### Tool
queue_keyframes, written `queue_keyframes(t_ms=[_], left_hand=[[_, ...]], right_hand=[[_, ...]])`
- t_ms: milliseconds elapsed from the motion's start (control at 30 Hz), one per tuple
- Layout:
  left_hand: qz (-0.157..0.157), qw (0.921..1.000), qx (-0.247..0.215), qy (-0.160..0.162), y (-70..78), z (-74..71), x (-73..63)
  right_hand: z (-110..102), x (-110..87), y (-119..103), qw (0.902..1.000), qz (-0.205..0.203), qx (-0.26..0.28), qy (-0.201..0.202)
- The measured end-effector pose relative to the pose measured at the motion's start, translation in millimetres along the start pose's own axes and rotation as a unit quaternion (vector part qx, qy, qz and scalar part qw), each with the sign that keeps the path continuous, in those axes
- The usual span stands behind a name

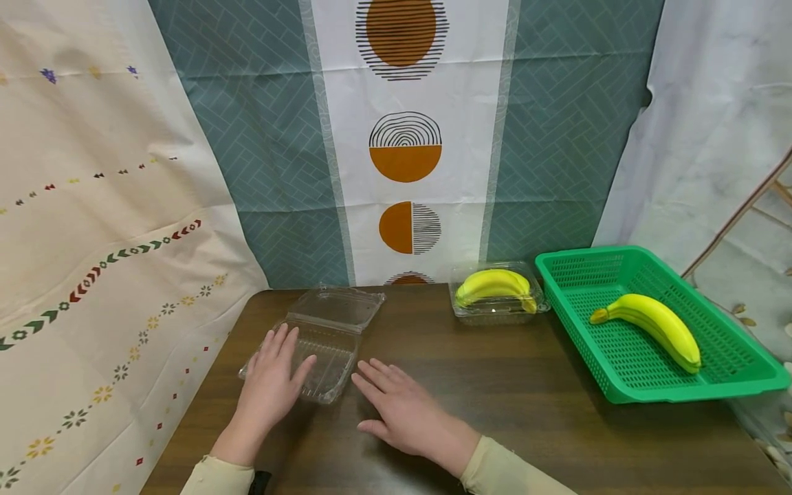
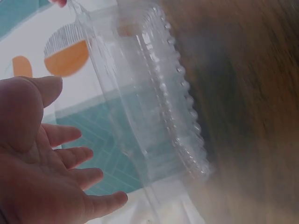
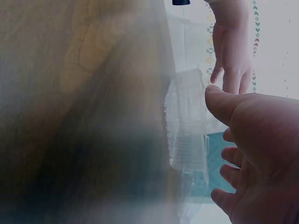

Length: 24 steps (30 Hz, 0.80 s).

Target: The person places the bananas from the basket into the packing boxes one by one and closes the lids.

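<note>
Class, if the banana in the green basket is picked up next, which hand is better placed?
Probably the right hand: it looks empty and is nearer the green plastic basket and its banana. The left hand is farther off, over the open clear plastic clamshell container.

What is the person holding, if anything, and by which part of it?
Nothing is held: the left grip is over the open clear box, the right grip beside it, both with fingers uncurled.
</note>
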<state>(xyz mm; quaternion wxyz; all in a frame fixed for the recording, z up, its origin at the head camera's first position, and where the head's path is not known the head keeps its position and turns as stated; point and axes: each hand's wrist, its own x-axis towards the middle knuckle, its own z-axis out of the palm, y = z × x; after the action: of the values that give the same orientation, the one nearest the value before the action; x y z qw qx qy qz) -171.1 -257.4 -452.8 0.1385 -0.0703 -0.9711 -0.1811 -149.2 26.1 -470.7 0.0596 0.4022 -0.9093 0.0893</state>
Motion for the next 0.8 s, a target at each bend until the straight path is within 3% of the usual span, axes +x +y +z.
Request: queue_keyframes(t_ms=[433,800], left_hand=[[-0.052,0.9976,-0.014,-0.044,-37.8,-6.9,0.5],[-0.079,0.9942,-0.018,-0.071,-55.6,-4.0,2.6]], right_hand=[[5.3,6.5,-13.0,0.9995,-0.026,0.002,-0.016],[11.0,11.3,-20.8,0.9989,-0.043,-0.01,-0.016]])
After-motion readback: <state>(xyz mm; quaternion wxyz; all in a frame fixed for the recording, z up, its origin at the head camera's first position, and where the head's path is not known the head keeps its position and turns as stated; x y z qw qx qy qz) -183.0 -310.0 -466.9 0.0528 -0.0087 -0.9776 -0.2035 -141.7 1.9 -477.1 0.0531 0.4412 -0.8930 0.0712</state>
